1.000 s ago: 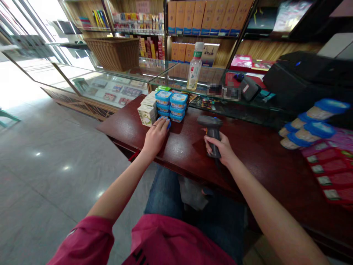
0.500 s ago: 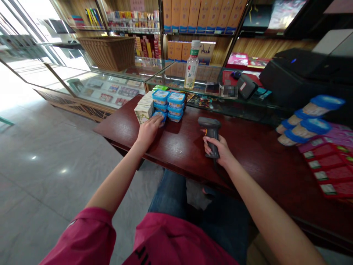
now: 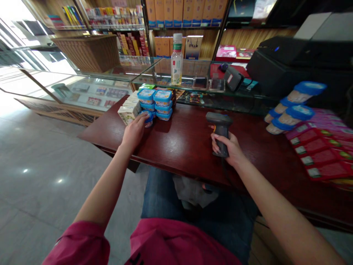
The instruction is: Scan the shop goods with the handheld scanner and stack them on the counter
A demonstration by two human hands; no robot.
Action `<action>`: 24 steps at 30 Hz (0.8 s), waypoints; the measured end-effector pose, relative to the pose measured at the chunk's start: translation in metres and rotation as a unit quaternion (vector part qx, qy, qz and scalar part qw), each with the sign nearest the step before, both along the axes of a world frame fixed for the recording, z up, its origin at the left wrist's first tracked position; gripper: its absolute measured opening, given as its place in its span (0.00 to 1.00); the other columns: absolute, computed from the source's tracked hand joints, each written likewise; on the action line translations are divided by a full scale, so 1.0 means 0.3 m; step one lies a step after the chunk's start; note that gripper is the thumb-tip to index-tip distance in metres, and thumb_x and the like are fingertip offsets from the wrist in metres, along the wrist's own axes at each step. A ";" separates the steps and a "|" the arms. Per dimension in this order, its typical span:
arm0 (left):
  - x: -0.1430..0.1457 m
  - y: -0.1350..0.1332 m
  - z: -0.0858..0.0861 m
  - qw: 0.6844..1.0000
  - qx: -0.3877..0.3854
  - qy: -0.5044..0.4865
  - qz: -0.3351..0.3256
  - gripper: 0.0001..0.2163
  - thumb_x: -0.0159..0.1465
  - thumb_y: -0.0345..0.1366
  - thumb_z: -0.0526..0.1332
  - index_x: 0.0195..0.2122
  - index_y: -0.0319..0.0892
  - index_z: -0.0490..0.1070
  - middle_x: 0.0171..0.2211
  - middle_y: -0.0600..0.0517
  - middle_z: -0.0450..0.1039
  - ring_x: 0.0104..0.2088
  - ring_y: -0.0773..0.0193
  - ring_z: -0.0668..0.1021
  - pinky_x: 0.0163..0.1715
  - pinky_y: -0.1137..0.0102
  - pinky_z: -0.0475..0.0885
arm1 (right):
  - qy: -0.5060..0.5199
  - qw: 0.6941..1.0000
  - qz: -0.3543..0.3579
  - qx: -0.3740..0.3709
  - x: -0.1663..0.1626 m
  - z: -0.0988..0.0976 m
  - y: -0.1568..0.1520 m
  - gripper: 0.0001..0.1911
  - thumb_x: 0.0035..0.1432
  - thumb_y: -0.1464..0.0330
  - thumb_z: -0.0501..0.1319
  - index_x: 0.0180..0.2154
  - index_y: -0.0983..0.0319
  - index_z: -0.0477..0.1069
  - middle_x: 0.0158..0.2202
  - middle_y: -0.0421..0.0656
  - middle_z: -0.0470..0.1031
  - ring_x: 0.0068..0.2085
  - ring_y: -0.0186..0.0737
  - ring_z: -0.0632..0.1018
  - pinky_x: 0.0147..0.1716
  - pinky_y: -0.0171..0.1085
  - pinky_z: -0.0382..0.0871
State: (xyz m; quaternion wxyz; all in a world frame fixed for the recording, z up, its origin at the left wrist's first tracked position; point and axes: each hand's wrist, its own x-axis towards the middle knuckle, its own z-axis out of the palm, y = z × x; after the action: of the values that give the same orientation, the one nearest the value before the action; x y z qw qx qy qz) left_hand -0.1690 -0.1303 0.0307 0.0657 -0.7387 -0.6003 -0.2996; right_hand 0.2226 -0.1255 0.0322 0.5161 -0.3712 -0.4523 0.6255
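My left hand (image 3: 134, 131) rests on the dark red wooden counter (image 3: 182, 143) with its fingers closed round a blue-lidded tub (image 3: 148, 117). That tub sits at the front of a stack of blue-lidded tubs (image 3: 157, 103), with white cartons (image 3: 127, 112) just to the left. My right hand (image 3: 230, 147) is closed round the handle of a grey barcode scanner (image 3: 220, 129), held upright above the counter, well to the right of the tubs.
A glass display case (image 3: 165, 73) runs behind the counter, with a drink bottle (image 3: 177, 59) on top. A black printer (image 3: 278, 62) stands at the back right. Blue-capped containers (image 3: 292, 110) and red packets (image 3: 317, 147) lie at the right. A wicker basket (image 3: 88, 51) sits at the left.
My left hand has pushed the blue-lidded tub forward against the stack. The view has swung to the right, and the scanner hand keeps its hold.
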 end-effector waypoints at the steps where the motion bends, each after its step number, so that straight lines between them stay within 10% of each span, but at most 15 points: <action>1: 0.015 -0.001 0.003 1.000 0.018 0.002 -0.013 0.20 0.73 0.31 0.55 0.65 0.44 0.70 0.68 0.42 0.69 0.68 0.51 0.72 0.67 0.54 0.70 | -0.005 1.000 -0.028 0.011 0.045 0.002 -0.004 0.22 0.48 0.64 0.74 0.45 0.59 0.73 0.28 0.33 0.73 0.17 0.28 0.67 0.16 0.33 0.62; 6: 0.257 0.046 0.021 0.983 0.079 -0.005 -0.165 0.24 0.74 0.33 0.55 0.71 0.48 0.63 0.70 0.46 0.67 0.72 0.52 0.67 0.72 0.50 0.64 | -0.015 0.971 -0.227 0.070 0.278 -0.005 -0.003 0.21 0.47 0.63 0.73 0.42 0.57 0.70 0.28 0.32 0.72 0.17 0.28 0.67 0.16 0.32 0.64; 12: 0.845 0.237 0.014 0.922 -0.013 -0.070 -0.381 0.24 0.72 0.33 0.59 0.69 0.44 0.64 0.70 0.44 0.67 0.70 0.55 0.70 0.69 0.55 0.68 | -0.063 0.870 -0.468 0.140 0.459 -0.065 0.030 0.24 0.47 0.62 0.71 0.42 0.55 0.61 0.30 0.31 0.70 0.17 0.30 0.67 0.17 0.34 0.65; 19: 1.517 0.474 -0.028 0.860 -0.083 -0.350 -0.363 0.26 0.61 0.32 0.73 0.61 0.40 0.73 0.59 0.38 0.77 0.60 0.47 0.79 0.63 0.53 0.72 | -0.130 0.825 -0.532 0.139 0.499 -0.092 0.025 0.19 0.56 0.61 0.67 0.45 0.53 0.61 0.34 0.39 0.71 0.21 0.35 0.70 0.20 0.38 0.70; 24: 1.768 0.550 -0.046 0.829 -0.072 -0.439 -0.340 0.35 0.54 0.32 0.78 0.63 0.39 0.70 0.63 0.34 0.72 0.65 0.41 0.74 0.66 0.49 0.66 | -0.118 0.822 -0.539 0.136 0.519 -0.117 0.035 0.20 0.59 0.59 0.66 0.48 0.53 0.60 0.34 0.40 0.71 0.21 0.37 0.70 0.20 0.39 0.70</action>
State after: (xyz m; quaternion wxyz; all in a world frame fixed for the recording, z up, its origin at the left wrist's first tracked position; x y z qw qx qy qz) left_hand 0.3614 0.0346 0.0169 -0.3642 -0.6892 -0.2967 -0.5517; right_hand 0.3782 -0.1150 -0.0028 0.7592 -0.5527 -0.3179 0.1307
